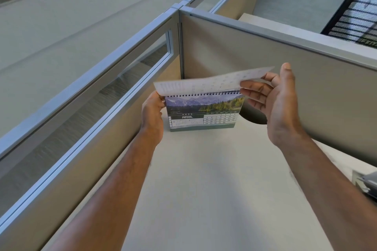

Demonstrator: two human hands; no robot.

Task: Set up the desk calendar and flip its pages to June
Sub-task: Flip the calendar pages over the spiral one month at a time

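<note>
One calendar, two hands, one desk: we count the scene.

We count one desk calendar (pixel 202 113) standing on one pale desk (pixel 214 179), with one page (pixel 212 83) lifted above its one spiral binding (pixel 204 94) and one month heading, April, showing below. We count two bare hands: one left hand (pixel 152 117) and one right hand (pixel 273 104). We see two partition panels (pixel 265 63) meeting at the corner, one dark screen (pixel 355 18) beyond them, and one grey object (pixel 367 185), cut off at the desk's right edge.
</note>
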